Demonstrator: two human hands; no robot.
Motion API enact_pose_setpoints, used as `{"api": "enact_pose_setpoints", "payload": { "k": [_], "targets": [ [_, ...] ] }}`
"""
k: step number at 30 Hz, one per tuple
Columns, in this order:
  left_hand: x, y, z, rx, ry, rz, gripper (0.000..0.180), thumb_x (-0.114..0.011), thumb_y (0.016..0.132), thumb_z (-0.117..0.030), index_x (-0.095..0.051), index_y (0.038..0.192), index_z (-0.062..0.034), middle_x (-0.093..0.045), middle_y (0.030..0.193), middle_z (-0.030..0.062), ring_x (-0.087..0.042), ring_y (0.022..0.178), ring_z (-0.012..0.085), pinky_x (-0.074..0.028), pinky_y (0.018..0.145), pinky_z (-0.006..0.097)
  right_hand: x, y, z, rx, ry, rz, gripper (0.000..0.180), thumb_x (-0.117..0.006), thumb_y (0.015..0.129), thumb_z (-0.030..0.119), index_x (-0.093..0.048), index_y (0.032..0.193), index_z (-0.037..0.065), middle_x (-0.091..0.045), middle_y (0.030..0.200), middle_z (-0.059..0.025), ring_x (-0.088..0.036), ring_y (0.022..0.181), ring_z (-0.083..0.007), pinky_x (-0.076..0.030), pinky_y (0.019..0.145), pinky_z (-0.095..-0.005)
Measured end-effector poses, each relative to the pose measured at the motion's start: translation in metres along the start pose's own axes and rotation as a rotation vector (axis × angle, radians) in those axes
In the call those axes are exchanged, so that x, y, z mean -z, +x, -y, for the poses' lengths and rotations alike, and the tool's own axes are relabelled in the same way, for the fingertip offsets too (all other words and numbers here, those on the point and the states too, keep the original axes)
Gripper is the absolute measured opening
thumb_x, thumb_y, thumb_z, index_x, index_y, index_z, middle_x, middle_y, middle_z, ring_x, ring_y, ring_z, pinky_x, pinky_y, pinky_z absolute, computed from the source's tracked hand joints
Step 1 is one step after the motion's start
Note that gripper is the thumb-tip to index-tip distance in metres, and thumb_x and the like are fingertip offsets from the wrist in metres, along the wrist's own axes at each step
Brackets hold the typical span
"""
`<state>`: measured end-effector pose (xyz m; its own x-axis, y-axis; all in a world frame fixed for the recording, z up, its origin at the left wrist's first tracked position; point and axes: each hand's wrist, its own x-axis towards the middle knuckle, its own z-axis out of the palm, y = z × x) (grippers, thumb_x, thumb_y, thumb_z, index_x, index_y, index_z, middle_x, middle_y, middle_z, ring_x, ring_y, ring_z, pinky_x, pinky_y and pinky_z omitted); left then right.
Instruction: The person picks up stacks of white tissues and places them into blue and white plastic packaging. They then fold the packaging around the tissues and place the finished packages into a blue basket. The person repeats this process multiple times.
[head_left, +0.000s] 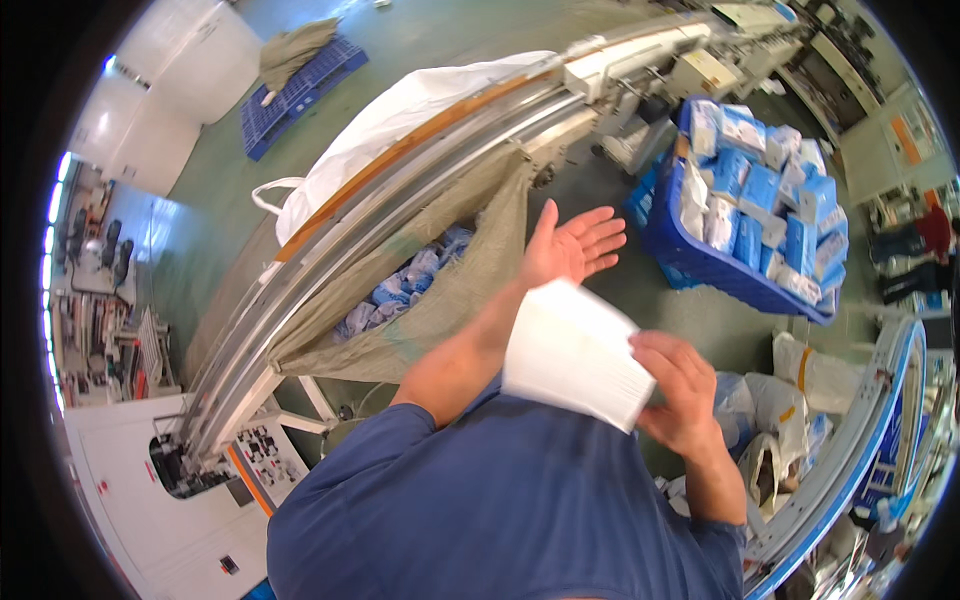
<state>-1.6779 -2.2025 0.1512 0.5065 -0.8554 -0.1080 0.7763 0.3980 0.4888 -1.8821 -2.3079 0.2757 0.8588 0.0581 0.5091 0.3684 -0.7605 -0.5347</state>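
Note:
A white stack of folded tissues point(570, 350), its layered edges showing along the lower side, is tilted in front of my chest. My right hand point(685, 385) grips it by its right end, thumb and fingers around the edge. Beyond the stack, my left hand point(575, 245) is stretched out with the palm up and fingers apart, holding nothing. The stack's upper left part overlaps my left wrist; whether they touch I cannot tell. To the right of my left hand stands a blue crate point(690, 255) heaped with blue-and-white tissue packs point(760, 190).
A long metal conveyor rail point(400, 185) curves across the left. Below it hangs a greenish cloth sack point(480, 215) holding crumpled blue-and-white wrappers point(405, 285). White sacks point(775, 405) lie at the right beside another curved rail point(870, 440). A blue pallet point(300, 95) lies far left.

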Motion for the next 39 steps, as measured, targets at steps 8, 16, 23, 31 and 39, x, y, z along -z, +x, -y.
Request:
{"api": "enact_pose_setpoints", "payload": {
  "k": [8, 16, 23, 31, 39],
  "targets": [
    [0.007, -0.044, 0.005, 0.232, -0.193, 0.107, 0.092, -0.018, 0.09, -0.074, -0.039, 0.142, -0.0022, -0.049, 0.139, 0.0199, -0.047, 0.128, 0.0343, -0.036, 0.108, 0.046, -0.024, -0.003, -0.064, -0.863, 0.87, 0.008, 0.052, -0.081, 0.076, 0.018, -0.056, 0.117, -0.004, -0.067, 0.1, -0.0073, -0.064, 0.088, -0.0136, -0.051, 0.079, -0.027],
    [0.04, -0.078, -0.016, 0.109, 0.095, -0.135, 0.06, -0.057, 0.091, -0.051, -0.051, 0.13, -0.0049, -0.059, 0.126, 0.0065, -0.056, 0.116, 0.0185, -0.045, 0.098, 0.036, -0.067, 0.024, -0.099, -0.942, 0.815, 0.057, 0.056, -0.079, 0.079, 0.02, -0.053, 0.122, -0.005, -0.067, 0.104, -0.0101, -0.064, 0.092, -0.0138, -0.051, 0.082, -0.0267],
    [0.065, -0.088, -0.038, 0.068, 0.236, -0.305, 0.053, -0.07, 0.087, -0.024, -0.048, 0.13, -0.0011, -0.06, 0.121, 0.0082, -0.061, 0.109, 0.0187, -0.05, 0.093, 0.036, -0.106, 0.043, -0.103, -0.829, 0.872, 0.22, 0.094, -0.081, 0.078, 0.018, -0.021, 0.145, -0.008, -0.049, 0.134, -0.0186, -0.054, 0.117, -0.0238, -0.045, 0.097, -0.0325],
    [0.082, -0.096, -0.032, 0.028, 0.139, -0.414, 0.048, -0.066, 0.09, -0.022, -0.049, 0.127, 0.0041, -0.061, 0.12, 0.0129, -0.062, 0.108, 0.0229, -0.051, 0.092, 0.037, -0.111, 0.048, -0.101, -0.775, 0.685, 0.261, 0.093, -0.081, 0.077, 0.017, -0.023, 0.146, -0.006, -0.052, 0.13, -0.0178, -0.057, 0.111, -0.0221, -0.049, 0.092, -0.0333],
    [0.067, -0.092, 0.003, 0.096, 0.223, -0.43, 0.048, -0.067, 0.088, -0.016, -0.048, 0.127, 0.0039, -0.06, 0.12, 0.013, -0.062, 0.106, 0.0217, -0.051, 0.092, 0.036, -0.095, 0.001, -0.12, -0.802, 0.72, 0.27, 0.091, -0.078, 0.081, 0.023, -0.022, 0.146, -0.007, -0.053, 0.128, -0.0192, -0.059, 0.107, -0.0218, -0.052, 0.087, -0.0335]
  ]
}}
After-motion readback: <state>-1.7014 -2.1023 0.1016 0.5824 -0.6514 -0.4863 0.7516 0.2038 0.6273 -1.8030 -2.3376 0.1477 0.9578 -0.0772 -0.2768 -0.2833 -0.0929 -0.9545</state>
